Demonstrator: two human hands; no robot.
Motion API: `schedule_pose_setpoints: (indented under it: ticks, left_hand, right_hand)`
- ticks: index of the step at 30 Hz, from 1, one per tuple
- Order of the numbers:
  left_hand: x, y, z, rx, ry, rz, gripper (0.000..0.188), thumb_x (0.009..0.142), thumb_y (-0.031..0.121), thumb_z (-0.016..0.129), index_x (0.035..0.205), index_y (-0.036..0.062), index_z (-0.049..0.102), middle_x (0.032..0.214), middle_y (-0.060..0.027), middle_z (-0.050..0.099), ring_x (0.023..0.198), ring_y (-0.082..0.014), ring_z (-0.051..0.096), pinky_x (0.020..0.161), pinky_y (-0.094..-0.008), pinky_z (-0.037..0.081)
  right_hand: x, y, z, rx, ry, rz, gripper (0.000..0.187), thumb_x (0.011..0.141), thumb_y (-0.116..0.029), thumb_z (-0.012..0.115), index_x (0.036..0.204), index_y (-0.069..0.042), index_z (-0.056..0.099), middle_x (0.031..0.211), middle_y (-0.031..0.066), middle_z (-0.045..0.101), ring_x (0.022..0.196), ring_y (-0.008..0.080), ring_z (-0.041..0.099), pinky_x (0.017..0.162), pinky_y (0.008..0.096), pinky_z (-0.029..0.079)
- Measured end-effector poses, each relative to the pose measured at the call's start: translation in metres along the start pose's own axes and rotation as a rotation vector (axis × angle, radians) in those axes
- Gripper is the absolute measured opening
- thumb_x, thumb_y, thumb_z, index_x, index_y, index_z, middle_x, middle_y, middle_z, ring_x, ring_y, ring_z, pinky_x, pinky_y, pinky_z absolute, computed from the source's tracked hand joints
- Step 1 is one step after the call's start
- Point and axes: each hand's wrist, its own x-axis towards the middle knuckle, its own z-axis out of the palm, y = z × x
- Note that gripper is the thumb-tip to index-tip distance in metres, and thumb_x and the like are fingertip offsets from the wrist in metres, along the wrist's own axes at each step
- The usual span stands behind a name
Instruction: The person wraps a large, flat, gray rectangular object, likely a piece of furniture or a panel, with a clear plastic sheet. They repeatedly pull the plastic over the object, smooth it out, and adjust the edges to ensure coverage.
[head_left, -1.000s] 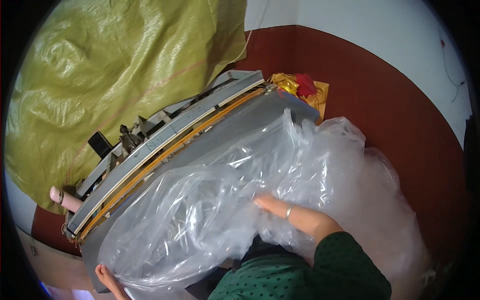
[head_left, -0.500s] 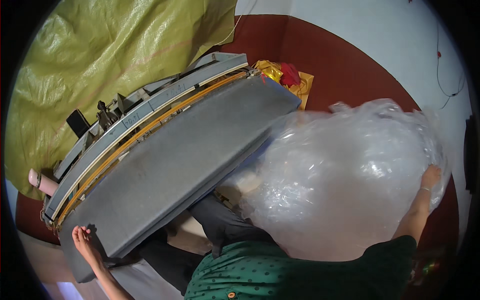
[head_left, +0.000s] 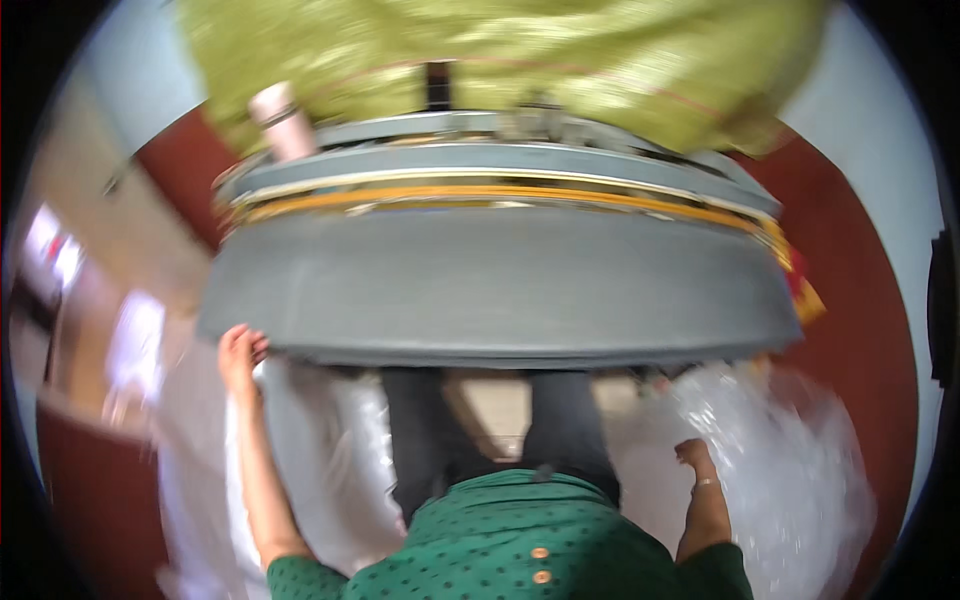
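A: Take directions from a clock face centred on the view. Start with left hand (head_left: 243, 352). Where to log?

B: Log just below nine o'clock, at the near left corner of the grey slab (head_left: 500, 285). See fingers loosely bent and partly spread. Overlaps the slab's edge in view; cannot tell touch from hover.

A: And right hand (head_left: 695, 455)?

B: Enter at four o'clock, well apart from left hand, just beside the clear plastic sheeting (head_left: 790, 470). Curls fingers inward, with motion blur. Cannot tell a pinch on plastic from merely bent fingers. Note pale bracelet (head_left: 706, 483) around the wrist.

A: Locate the sheeting more exactly.

B: Lies heaped from four toward five o'clock, crumpled and shiny, near the slab's right end. See also a pale sheet (head_left: 335, 450) at half past seven, below the slab's near edge; too blurred to name the material.

A: And the slab?

B: Spans nearly from nine to three o'clock, backed by an orange strip (head_left: 560, 192) and a grey metal rail (head_left: 480, 157).

A: List the surroundings.

B: Half past ten: see pink cylinder (head_left: 285, 125), tilted. Just before twelve: dark rectangular thing (head_left: 438, 85). Twelve: yellow-green tarp (head_left: 600, 40), beyond the rail. Three: yellow-and-red bundle (head_left: 808, 297), by the slab's right end. Six: green dotted shirt (head_left: 500, 530) and dark trouser legs (head_left: 430, 430).
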Motion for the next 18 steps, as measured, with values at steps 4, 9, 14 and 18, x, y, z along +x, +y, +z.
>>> schedule_pose_setpoints:
  ticks: [4,9,14,18]
  left_hand:
    - [0.013,-0.064,-0.075,0.374,0.243,0.034,0.03,0.085,0.018,0.051,0.111,0.0014,0.052,0.104,-0.011,0.06,0.095,-0.0204,0.057,0.076,-0.0308,0.046]
    - [-0.036,-0.161,-0.185,1.371,0.138,0.007,0.039,0.086,0.007,0.042,0.125,-0.0002,0.045,0.125,-0.0179,0.048,0.113,-0.0358,0.047,0.097,-0.0401,0.036]
    - [-0.069,-0.125,-0.147,1.439,0.216,0.144,0.004,0.071,0.0,0.048,0.07,0.0022,0.051,0.086,-0.0111,0.057,0.083,-0.0307,0.054,0.065,-0.0425,0.047]
    - [-0.082,-0.111,-0.17,1.48,0.136,0.139,0.005,0.07,-0.001,0.047,0.07,0.003,0.051,0.077,-0.0113,0.055,0.078,-0.0316,0.054,0.062,-0.0433,0.046]
  right_hand:
    - [0.083,-0.105,-0.135,0.668,0.183,0.22,0.016,0.074,-0.015,0.064,0.088,-0.008,0.066,0.078,0.0117,0.066,0.077,0.0256,0.063,0.072,0.0331,0.048]
    - [0.107,-0.218,-0.296,0.305,0.348,-0.088,0.036,0.078,-0.027,0.063,0.107,-0.005,0.059,0.108,0.0204,0.058,0.103,0.0345,0.054,0.087,0.0372,0.042]
    - [0.108,-0.231,-0.303,0.127,0.172,-0.077,0.046,0.083,-0.033,0.055,0.116,-0.002,0.05,0.122,0.0236,0.047,0.116,0.0376,0.041,0.097,0.0407,0.035]
    - [0.106,-0.255,-0.314,0.063,0.171,-0.089,0.045,0.081,-0.027,0.057,0.119,-0.003,0.048,0.124,0.0221,0.046,0.116,0.0387,0.041,0.097,0.0433,0.034]
